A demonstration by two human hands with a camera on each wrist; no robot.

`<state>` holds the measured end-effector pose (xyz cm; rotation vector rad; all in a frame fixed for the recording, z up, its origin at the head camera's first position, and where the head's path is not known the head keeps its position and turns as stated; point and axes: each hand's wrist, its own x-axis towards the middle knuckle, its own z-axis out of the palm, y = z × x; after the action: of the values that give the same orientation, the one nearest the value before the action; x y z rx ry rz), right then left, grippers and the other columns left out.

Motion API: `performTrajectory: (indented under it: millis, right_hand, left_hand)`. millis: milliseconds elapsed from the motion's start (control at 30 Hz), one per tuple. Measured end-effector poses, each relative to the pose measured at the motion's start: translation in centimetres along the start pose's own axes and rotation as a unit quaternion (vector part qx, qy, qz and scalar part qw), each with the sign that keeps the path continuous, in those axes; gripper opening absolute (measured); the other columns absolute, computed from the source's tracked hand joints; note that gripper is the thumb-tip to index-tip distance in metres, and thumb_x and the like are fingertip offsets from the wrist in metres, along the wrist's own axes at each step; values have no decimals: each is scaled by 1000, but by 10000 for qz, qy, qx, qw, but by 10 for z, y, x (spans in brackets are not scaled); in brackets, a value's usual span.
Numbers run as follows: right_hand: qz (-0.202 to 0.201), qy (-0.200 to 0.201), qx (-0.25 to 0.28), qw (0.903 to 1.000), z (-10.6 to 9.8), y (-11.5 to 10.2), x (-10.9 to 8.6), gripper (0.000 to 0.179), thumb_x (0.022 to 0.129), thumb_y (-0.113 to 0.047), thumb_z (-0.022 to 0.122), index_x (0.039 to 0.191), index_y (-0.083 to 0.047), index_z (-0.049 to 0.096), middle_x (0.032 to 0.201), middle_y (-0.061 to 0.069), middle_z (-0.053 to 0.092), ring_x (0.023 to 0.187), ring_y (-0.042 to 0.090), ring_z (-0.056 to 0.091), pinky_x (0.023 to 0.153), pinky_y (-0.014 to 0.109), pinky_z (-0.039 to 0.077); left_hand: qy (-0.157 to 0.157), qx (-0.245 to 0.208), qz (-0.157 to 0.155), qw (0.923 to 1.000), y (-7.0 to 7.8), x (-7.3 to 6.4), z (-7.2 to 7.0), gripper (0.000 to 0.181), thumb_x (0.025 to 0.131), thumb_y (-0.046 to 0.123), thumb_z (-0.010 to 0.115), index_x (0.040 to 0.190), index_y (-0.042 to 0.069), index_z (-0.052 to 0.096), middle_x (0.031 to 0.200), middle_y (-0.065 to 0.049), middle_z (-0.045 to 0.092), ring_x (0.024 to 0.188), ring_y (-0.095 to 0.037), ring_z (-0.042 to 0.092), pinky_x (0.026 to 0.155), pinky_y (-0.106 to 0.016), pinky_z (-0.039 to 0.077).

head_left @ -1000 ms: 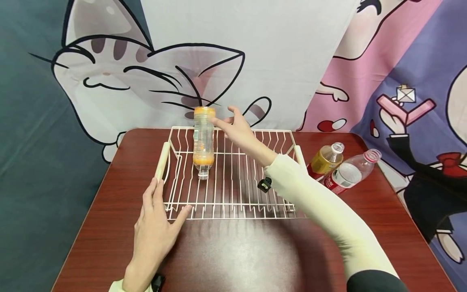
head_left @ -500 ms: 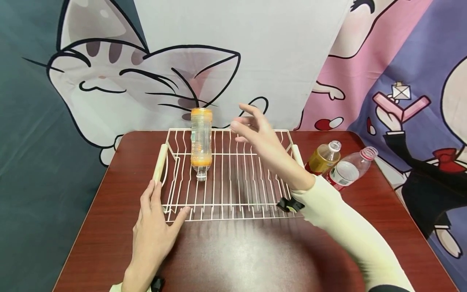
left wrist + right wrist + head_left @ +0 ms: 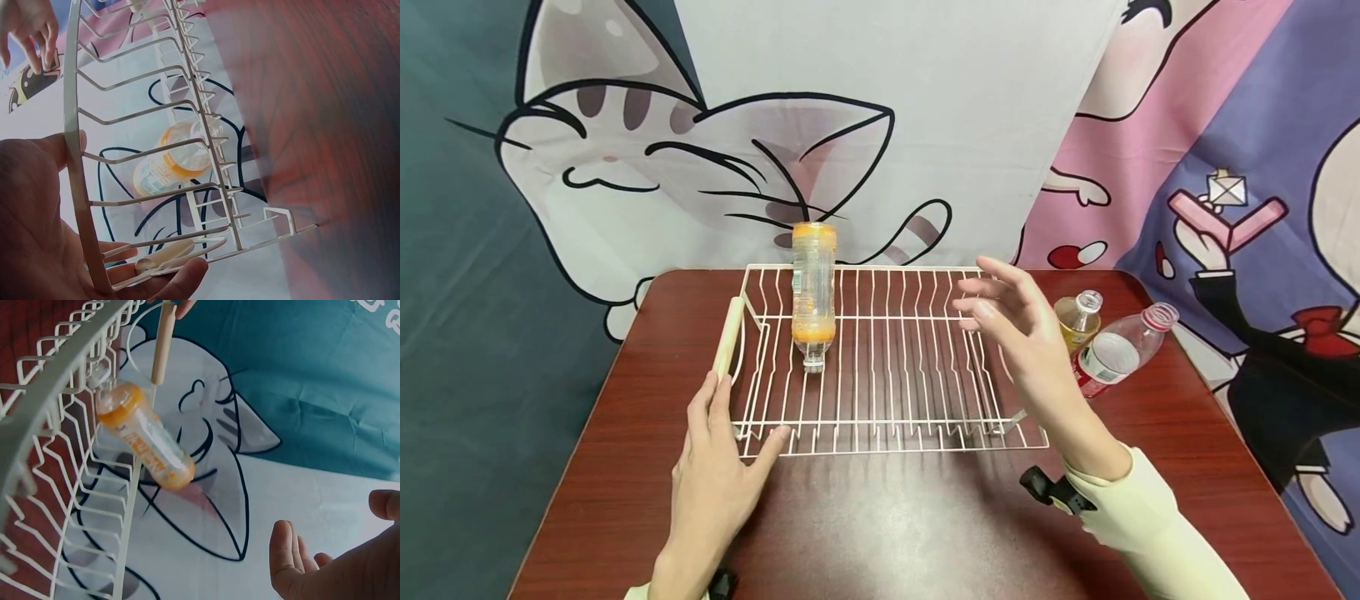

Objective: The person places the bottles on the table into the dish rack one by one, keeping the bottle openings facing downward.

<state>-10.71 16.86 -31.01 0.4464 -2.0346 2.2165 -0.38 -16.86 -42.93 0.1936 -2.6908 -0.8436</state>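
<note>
A white wire dish rack [image 3: 880,423] with pale wooden handles stands on the table. My left hand [image 3: 715,467] holds its front left corner, the thumb at the front rail and the fingertips at the left handle [image 3: 728,337]. In the left wrist view the fingers [image 3: 181,281] reach past the wires. A clear plastic bottle [image 3: 814,287] with orange bands stands upside down in the rack's left part, neck between the wires. My right hand [image 3: 1030,350] hovers above the rack's right side, fingers loosely bent and holding nothing; it hides the right handle.
Right of the rack, a bottle with a yellow label [image 3: 1075,325] and a clear bottle with a red label [image 3: 1123,350] stand uncapped on the brown table [image 3: 880,533]. A cartoon cloth [image 3: 970,100] hangs behind the table.
My right hand has let go of the orange-banded bottle and moved right and toward me. The bottle stays upside down in the rack. My left hand keeps its place at the corner.
</note>
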Motion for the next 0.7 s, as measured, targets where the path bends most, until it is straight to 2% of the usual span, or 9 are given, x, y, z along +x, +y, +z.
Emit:
performTrajectory:
  millis: [67,267,467,700]
  right_hand:
    - [-129,110,167,9997,-7,2,-6,46,109,5,56,155,-3,57,132,16,71,116,23,75,97,32,62]
    - [-479,239,771,9956,-29,14,-32,41,111,6,54,152,1,58,130,17,73,113,23,76,94,31,63]
    - [-780,668,909,9906,-43,25,-54,41,109,14,50,150,10,56,123,18,74,106,23,78,89,32,65]
    - [-1484,1060,1485,9719,-60,38,-73,41,104,24,49,144,20,55,118,24,75,102,29,79,86,34,67]
  left_hand:
    - [3,3,-11,10000,0,0,0,100,98,48,83,174,8,31,179,-12,28,134,-58,57,84,-79,52]
    - [19,8,3,10000,0,0,1,100,97,47,83,173,7,33,179,-12,28,132,-58,58,83,-79,53]
    - [36,-22,-2,10000,-1,0,1,99,98,47,83,173,7,34,179,-11,28,133,-56,58,83,-79,52]
    - [65,-97,6,9999,-2,-1,1,97,98,48,83,173,8,35,179,-9,28,131,-55,59,82,-78,52]
